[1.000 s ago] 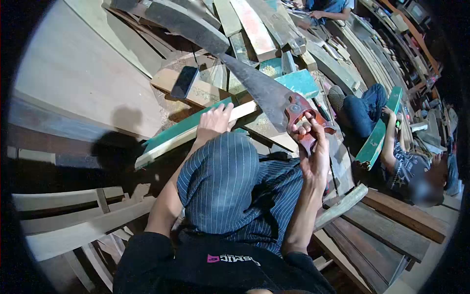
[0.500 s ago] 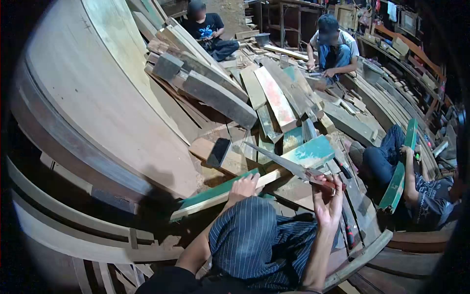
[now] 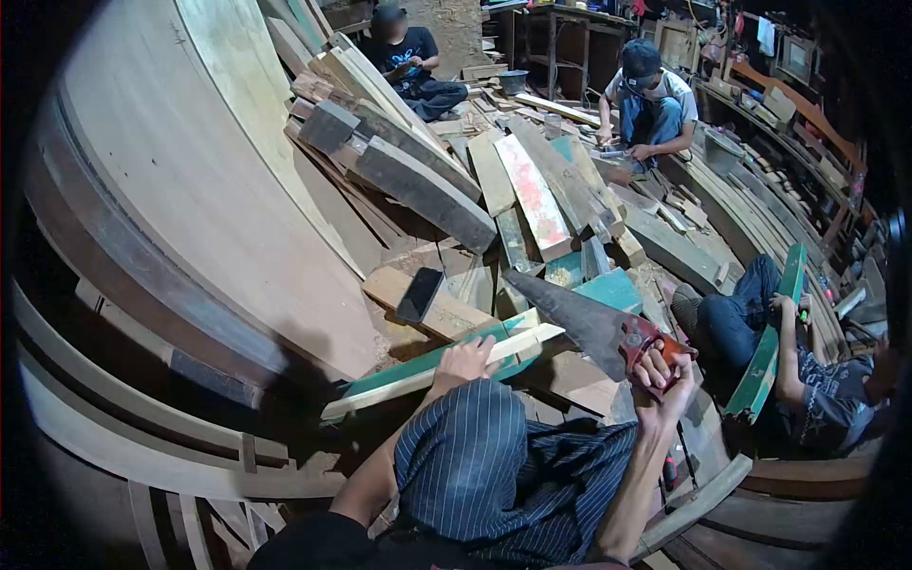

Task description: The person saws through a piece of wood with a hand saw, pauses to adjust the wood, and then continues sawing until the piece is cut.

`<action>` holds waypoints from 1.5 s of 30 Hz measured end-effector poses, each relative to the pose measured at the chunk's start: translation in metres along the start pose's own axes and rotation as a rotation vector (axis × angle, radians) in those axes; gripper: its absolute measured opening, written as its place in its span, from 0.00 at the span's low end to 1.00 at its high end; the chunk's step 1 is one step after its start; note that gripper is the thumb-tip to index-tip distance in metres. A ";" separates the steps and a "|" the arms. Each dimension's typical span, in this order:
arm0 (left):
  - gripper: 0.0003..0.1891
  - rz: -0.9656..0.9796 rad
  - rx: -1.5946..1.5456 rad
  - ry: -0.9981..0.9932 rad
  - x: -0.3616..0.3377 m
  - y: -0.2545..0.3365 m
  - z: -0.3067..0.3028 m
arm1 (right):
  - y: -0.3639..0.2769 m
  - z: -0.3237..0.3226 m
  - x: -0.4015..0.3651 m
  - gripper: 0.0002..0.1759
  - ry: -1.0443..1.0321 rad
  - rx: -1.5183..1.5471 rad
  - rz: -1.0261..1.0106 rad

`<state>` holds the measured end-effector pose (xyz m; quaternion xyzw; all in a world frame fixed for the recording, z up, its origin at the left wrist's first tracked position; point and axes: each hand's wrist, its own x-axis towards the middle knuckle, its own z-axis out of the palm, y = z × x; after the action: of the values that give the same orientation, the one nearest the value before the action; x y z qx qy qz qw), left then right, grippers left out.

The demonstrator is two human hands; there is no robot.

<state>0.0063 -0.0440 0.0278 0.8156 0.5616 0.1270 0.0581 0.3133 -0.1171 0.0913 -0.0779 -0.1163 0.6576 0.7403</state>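
Observation:
My right hand [image 3: 662, 382] is wrapped round the red-brown handle of a handsaw [image 3: 581, 321]. Its broad blade points up and to the left, flat side towards me, beyond the right end of a wooden board [image 3: 404, 375]. That board has a green-painted face and a pale bare edge, and lies slantwise in front of my raised knee. Fingers of my left hand [image 3: 463, 361] are closed over it near its middle, pressing it down. Under the saw blade lies another green-painted piece of wood [image 3: 611, 291].
A black phone [image 3: 419, 295] rests on a wooden block ahead. Timber offcuts [image 3: 537, 195] are heaped beyond it. Two people sit further back; a third, at the right, holds a green board [image 3: 771, 337]. Large curved panels [image 3: 209, 209] rise on the left.
The handsaw has moved right and turned from nearly edge-on to flat side showing. The board under my left hand has tilted, showing more of its pale edge. My left hand keeps its hold.

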 end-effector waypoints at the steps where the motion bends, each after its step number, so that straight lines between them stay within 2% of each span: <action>1: 0.23 -0.010 0.000 -0.007 0.001 -0.002 -0.001 | -0.007 -0.004 0.001 0.09 0.049 -0.030 0.028; 3: 0.23 -0.001 -0.030 -0.031 0.002 -0.005 -0.004 | -0.020 -0.028 0.006 0.09 0.039 -0.199 0.082; 4: 0.23 0.006 -0.048 -0.040 0.003 -0.007 -0.004 | -0.025 -0.046 0.009 0.08 0.151 -0.225 0.074; 7: 0.25 0.028 -0.046 -0.001 0.002 -0.007 -0.006 | -0.031 -0.071 0.000 0.08 0.281 -0.342 0.080; 8: 0.25 0.034 -0.034 0.005 0.004 -0.009 -0.003 | -0.034 -0.081 -0.003 0.09 0.360 -0.497 0.078; 9: 0.25 0.040 -0.021 0.010 0.005 -0.009 -0.003 | -0.033 -0.079 -0.007 0.11 0.454 -0.775 0.035; 11: 0.25 0.038 0.003 0.028 0.005 -0.010 -0.003 | -0.036 -0.101 -0.007 0.10 0.571 -0.995 -0.113; 14: 0.25 0.048 0.041 0.068 0.007 -0.016 0.011 | -0.037 -0.093 -0.015 0.08 0.576 -0.992 -0.049; 15: 0.25 0.006 0.057 -0.005 0.010 -0.014 0.009 | -0.039 -0.092 -0.016 0.09 0.561 -1.013 -0.027; 16: 0.25 0.007 0.061 -0.009 0.009 -0.013 0.007 | -0.049 -0.116 -0.018 0.10 0.623 -1.098 0.012; 17: 0.25 0.005 0.066 -0.007 0.008 -0.011 0.004 | -0.042 -0.092 -0.022 0.13 0.654 -1.105 -0.051; 19: 0.24 0.010 0.042 0.057 0.005 -0.005 0.001 | -0.049 -0.108 -0.022 0.14 0.609 -1.057 0.001; 22: 0.23 -0.049 0.020 -0.016 0.007 -0.001 -0.004 | -0.058 -0.109 -0.031 0.19 0.705 -1.103 0.045; 25: 0.25 -0.062 0.031 -0.038 0.007 -0.003 -0.002 | -0.059 -0.091 -0.042 0.23 0.748 -1.511 -0.408; 27: 0.26 -0.081 0.062 -0.044 0.007 -0.006 0.003 | -0.065 -0.018 -0.058 0.17 0.549 -1.546 -0.770; 28: 0.28 -0.061 0.077 -0.026 0.005 -0.005 -0.002 | -0.048 0.054 -0.074 0.17 0.522 -1.465 -0.804; 29: 0.31 -0.047 0.014 -0.102 0.010 -0.010 -0.002 | -0.045 0.095 -0.088 0.17 0.375 -1.431 -0.935; 30: 0.30 -0.067 0.069 -0.118 0.010 -0.010 0.002 | -0.045 0.123 -0.103 0.17 0.164 -1.392 -1.058; 31: 0.30 0.025 0.013 0.018 0.009 -0.019 0.014 | -0.045 0.147 -0.115 0.17 -0.100 -1.321 -1.166; 33: 0.28 0.005 0.051 -0.006 0.005 -0.010 0.000 | -0.044 0.179 -0.127 0.17 -0.616 -1.113 -1.173; 34: 0.27 -0.002 0.030 -0.015 0.005 -0.008 -0.002 | -0.042 0.190 -0.132 0.17 -0.760 -1.020 -1.114; 38: 0.26 0.004 0.012 -0.011 0.008 -0.011 -0.001 | -0.046 0.204 -0.141 0.18 -0.942 -0.809 -0.964; 40: 0.25 -0.008 0.015 -0.024 0.007 -0.012 0.003 | -0.049 0.205 -0.146 0.18 -0.964 -0.762 -0.914; 41: 0.27 -0.081 0.031 -0.087 0.006 0.003 -0.013 | -0.052 0.204 -0.149 0.18 -0.962 -0.751 -0.883; 43: 0.27 -0.031 0.071 0.001 0.006 -0.003 -0.003 | -0.057 0.204 -0.156 0.18 -0.959 -0.728 -0.826; 45: 0.27 -0.074 0.051 0.012 0.005 -0.005 0.002 | -0.065 0.205 -0.161 0.19 -0.958 -0.724 -0.813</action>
<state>0.0043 -0.0374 0.0256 0.7948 0.5946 0.1153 0.0387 0.3017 -0.2928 0.2947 0.0278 -0.6582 0.2127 0.7217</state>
